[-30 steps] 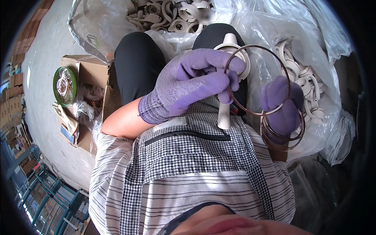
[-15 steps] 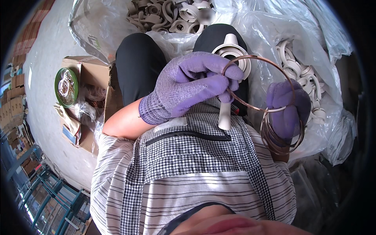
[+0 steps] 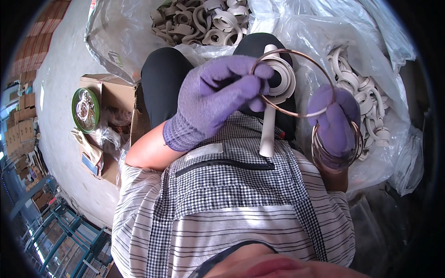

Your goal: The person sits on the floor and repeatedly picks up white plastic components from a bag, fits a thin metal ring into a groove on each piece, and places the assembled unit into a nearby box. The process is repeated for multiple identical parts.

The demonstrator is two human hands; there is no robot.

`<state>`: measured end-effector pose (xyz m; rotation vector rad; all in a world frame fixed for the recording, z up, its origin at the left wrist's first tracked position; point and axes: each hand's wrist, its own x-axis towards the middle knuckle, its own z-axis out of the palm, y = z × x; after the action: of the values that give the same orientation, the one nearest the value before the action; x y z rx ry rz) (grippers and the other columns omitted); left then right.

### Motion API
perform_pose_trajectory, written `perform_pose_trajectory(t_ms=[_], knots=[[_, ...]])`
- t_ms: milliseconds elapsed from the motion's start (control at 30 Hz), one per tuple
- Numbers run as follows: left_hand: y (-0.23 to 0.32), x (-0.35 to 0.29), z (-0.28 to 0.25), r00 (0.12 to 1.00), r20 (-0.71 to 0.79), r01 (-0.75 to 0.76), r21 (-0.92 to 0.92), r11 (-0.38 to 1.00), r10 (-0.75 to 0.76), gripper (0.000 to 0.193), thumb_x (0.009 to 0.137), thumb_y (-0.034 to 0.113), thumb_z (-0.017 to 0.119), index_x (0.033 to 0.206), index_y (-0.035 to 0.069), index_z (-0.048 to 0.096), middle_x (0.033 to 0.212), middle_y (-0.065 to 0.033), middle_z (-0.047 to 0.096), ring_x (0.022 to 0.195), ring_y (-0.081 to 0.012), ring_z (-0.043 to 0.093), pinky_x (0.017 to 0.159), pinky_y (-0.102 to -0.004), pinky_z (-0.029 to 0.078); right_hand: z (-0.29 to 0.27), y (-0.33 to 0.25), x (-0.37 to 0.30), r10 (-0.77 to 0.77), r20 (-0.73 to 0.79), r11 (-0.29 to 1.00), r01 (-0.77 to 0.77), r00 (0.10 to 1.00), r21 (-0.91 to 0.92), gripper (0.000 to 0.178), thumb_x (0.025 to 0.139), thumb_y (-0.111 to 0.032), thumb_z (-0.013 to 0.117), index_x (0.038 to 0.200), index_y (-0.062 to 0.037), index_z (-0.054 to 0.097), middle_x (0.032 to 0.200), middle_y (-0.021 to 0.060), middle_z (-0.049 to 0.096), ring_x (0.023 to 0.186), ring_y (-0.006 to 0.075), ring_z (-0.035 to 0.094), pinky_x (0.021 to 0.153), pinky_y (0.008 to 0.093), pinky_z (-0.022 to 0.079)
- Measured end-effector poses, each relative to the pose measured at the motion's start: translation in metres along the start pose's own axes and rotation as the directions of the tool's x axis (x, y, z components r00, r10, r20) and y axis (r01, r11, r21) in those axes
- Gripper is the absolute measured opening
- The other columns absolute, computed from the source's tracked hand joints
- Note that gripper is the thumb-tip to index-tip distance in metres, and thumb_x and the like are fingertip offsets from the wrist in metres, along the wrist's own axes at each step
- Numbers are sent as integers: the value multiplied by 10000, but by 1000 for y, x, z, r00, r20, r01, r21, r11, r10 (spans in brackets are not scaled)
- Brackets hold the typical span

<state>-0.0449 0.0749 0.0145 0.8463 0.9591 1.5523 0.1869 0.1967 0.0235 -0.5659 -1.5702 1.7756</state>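
A thin copper-coloured ring (image 3: 290,50) with a short whitish section stretches between my two purple-gloved hands. My left hand (image 3: 215,90) pinches its left side between thumb and fingers. At its right side, the fingers of my right hand (image 3: 336,118) close on the ring beside the whitish section. Several similar rings (image 3: 360,147) hang looped around my right hand near the wrist. Below and behind the held ring, a light grey plastic part (image 3: 288,76) with a round collar and a long tubular handle (image 3: 267,134) rests on my lap, partly covered by my left fingers.
A plastic-lined heap of grey plastic parts (image 3: 222,21) lies beyond my knees. Another clear bag (image 3: 315,41) with similar parts (image 3: 366,102) is at my right. To the left stands a cardboard box (image 3: 118,92) with a green-rimmed round container (image 3: 74,111) of rings on it.
Both hands and the stretched ring have shifted a little left and upward in view. More of the plastic part's collar shows now. My grip on the ring stays.
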Motion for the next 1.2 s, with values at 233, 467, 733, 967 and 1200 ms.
perform_pose_trajectory(t_ms=[233,467,733,967,1200], knots=[[29,47,13,842,480,-537,792,292,246,252,909,174,733,1109,22,751,945,-100,738,802,-163,712,701,-287,565,-2,0,16,-23,84,966,43,996,-255,579,951,-344,700,1329,73,563,983,78,626,644,77,517,593,212,441],[19,39,18,990,104,-135,601,788,91,364,868,161,811,1176,12,689,915,-15,705,829,-88,671,753,-240,542,-20,18,10,-25,-206,984,60,978,166,644,993,-328,571,1384,160,418,903,86,653,723,133,656,626,257,566],[-17,10,8,986,-165,20,114,993,-1,222,956,132,716,1141,11,694,961,-38,724,871,-82,686,813,-236,573,14,19,-8,210,-209,978,-208,955,29,370,1029,-122,541,1361,41,523,902,100,656,680,133,615,629,236,510],[-15,7,-6,963,-102,260,128,957,-248,143,988,114,669,1052,-13,682,938,-40,719,852,-85,688,769,-234,568,7,10,-15,121,-237,935,-190,964,-298,271,944,-71,682,1198,22,673,969,60,690,812,97,652,716,245,526],[-11,5,-1,980,-143,167,221,961,-137,243,960,128,668,1158,-8,706,979,-56,732,836,-105,695,771,-259,575,-4,9,-14,80,-67,935,-98,995,-340,274,949,-81,669,1193,43,670,988,69,697,841,106,652,733,237,527]])
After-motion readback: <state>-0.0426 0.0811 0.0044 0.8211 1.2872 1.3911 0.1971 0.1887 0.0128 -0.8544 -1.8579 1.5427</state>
